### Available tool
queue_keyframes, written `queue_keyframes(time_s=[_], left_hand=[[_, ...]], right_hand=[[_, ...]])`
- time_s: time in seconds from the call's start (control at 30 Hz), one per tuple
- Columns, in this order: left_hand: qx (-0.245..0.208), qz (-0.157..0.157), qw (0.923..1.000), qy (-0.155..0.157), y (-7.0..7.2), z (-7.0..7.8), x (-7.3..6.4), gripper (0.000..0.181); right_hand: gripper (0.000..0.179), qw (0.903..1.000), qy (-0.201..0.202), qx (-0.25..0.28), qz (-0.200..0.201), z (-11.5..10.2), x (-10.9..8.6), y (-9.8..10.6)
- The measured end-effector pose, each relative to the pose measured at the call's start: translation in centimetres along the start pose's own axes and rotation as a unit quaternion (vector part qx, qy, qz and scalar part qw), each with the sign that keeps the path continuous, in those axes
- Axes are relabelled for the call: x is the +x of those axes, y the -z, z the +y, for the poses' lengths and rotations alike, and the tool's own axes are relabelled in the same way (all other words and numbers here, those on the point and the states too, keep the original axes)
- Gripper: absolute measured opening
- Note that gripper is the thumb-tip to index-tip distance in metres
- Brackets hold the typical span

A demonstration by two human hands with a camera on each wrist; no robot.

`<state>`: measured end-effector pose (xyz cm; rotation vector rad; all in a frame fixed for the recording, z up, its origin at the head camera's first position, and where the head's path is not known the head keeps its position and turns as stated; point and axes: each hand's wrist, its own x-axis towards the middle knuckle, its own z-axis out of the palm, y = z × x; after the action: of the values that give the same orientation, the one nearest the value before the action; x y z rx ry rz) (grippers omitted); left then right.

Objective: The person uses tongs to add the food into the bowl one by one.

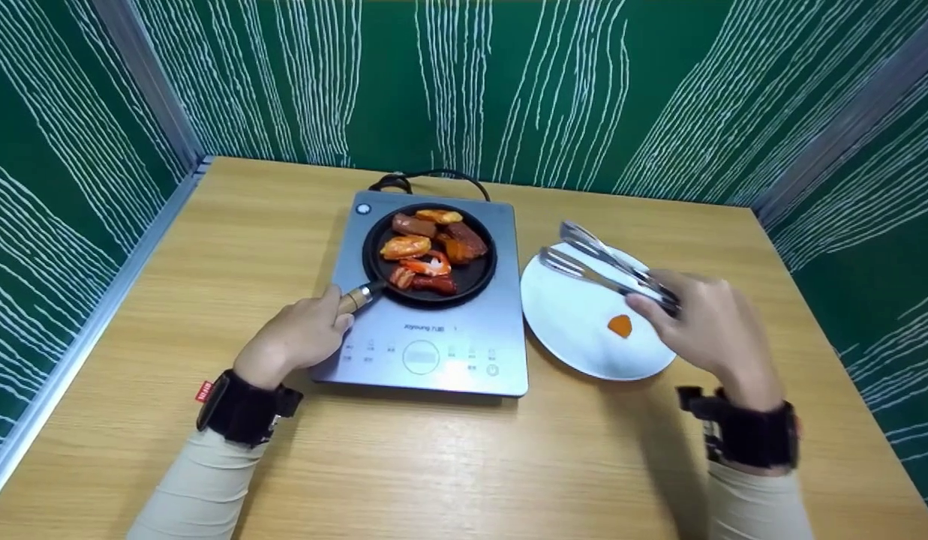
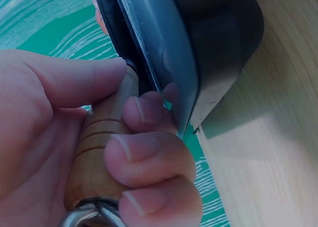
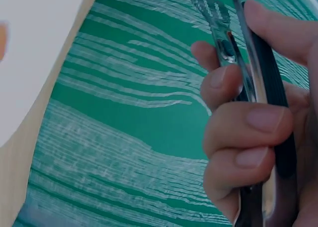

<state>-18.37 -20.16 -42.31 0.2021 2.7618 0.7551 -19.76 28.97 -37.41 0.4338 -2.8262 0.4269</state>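
My left hand [image 1: 302, 330] grips the wooden handle [image 2: 102, 137] of a small black frying pan [image 1: 464, 289], its thumb lying along the wood. In the pan lie several food pieces: brown meat chunks [image 1: 414, 226], a yellow-orange piece [image 1: 405, 247], a red-and-white shrimp-like piece [image 1: 436, 264] and a dark red sausage-like piece [image 1: 434, 285]. My right hand [image 1: 707, 322] holds metal tongs [image 1: 595, 266] with dark grips, fingers curled round them. The tong tips are spread, with nothing between them, above a white plate [image 1: 561, 337]. An orange piece [image 1: 620, 325] lies on that plate.
Beneath the pan is a silver induction cooker [image 1: 464, 379] with a round dial marking and touch symbols. Its black cable [image 1: 452, 172] loops behind it. Green walls with white streaks [image 1: 464, 82] enclose the wooden table [image 1: 403, 457] at the back and sides.
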Motion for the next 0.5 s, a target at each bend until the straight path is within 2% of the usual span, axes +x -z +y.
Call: queue_keyframes(time_s=[0.17, 0.5], left_hand=[[-0.001, -0.001, 1.0000, 0.000, -0.1, 0.1, 0.1, 0.021], [0.000, -0.006, 1.0000, 0.003, 0.1, 0.1, 0.1, 0.023]], right_hand=[[0.054, 0.9994, -0.012, -0.030, -0.015, 2.9, -1.9, -0.1], [0.063, 0.9937, -0.045, -0.064, -0.080, 7.3, -4.4, -0.4]])
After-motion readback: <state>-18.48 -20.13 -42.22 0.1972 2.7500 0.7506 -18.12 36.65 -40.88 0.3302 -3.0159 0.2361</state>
